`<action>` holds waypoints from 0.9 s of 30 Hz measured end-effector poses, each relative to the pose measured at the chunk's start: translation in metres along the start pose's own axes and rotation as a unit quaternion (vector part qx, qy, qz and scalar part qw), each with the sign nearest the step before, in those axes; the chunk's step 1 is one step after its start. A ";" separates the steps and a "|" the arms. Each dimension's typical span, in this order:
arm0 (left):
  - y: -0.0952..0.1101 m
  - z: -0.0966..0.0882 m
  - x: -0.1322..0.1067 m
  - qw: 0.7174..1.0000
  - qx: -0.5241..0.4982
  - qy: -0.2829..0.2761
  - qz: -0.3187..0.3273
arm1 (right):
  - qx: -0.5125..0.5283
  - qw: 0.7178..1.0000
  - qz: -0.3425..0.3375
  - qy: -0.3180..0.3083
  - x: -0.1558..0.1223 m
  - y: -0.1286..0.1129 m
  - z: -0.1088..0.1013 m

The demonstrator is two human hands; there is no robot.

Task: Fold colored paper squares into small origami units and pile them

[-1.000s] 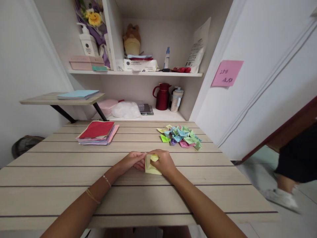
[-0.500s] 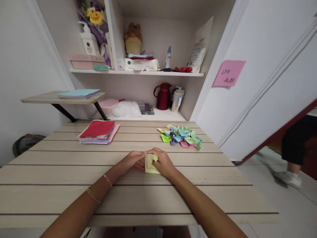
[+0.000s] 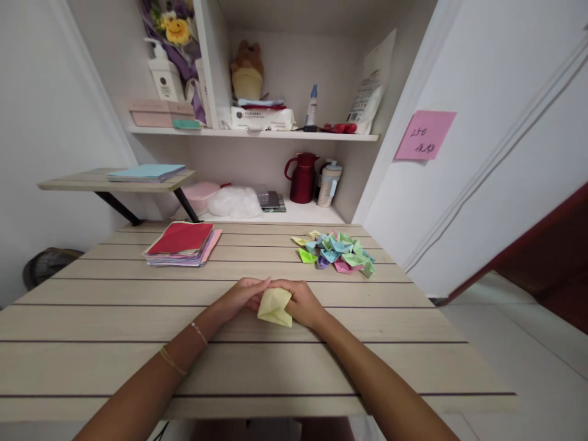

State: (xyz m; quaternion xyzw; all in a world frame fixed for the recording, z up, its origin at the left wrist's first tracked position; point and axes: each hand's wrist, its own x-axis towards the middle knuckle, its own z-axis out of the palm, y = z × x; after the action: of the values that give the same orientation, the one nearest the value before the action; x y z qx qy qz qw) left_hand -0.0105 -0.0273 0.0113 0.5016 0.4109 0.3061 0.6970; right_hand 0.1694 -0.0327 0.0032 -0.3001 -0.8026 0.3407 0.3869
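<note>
A partly folded piece of pale yellow paper is held between my hands, just above the slatted tabletop. My left hand is closed on its far left side, with the thumb along the upper edge. From the right, my right hand grips the same paper, its fingers partly hidden behind it. The fold lies slanted, with a pointed corner toward the lower right. Beyond my right hand lies a heap of folded paper boats in blue, green, pink, yellow and purple.
A stack of coloured paper sheets, red on top, lies at the left. Behind it stands a small raised shelf with blue sheets. At the back are a dark red jug and a tumbler.
The yellow paper has turned between my hands and now shows a slanted, pointed shape instead of an upright square. A passing person's leg at the right has left the view.
</note>
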 end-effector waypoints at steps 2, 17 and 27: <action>0.000 -0.001 -0.001 1.000 -0.006 0.005 0.003 | 0.017 1.000 0.005 -0.008 0.000 -0.001 0.000; -0.009 -0.006 0.004 0.989 -0.041 0.107 0.089 | 0.126 0.988 0.081 -0.046 -0.004 0.004 -0.008; -0.006 -0.010 0.007 0.969 -0.010 0.168 0.181 | 0.109 0.990 0.092 -0.012 -0.003 0.012 -0.011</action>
State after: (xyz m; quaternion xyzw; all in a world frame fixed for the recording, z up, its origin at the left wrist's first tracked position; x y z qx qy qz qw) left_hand -0.0161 -0.0190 0.0023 0.5022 0.4215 0.5106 0.5563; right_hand 0.1827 -0.0246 -0.0018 -0.3249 -0.7341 0.4637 0.3749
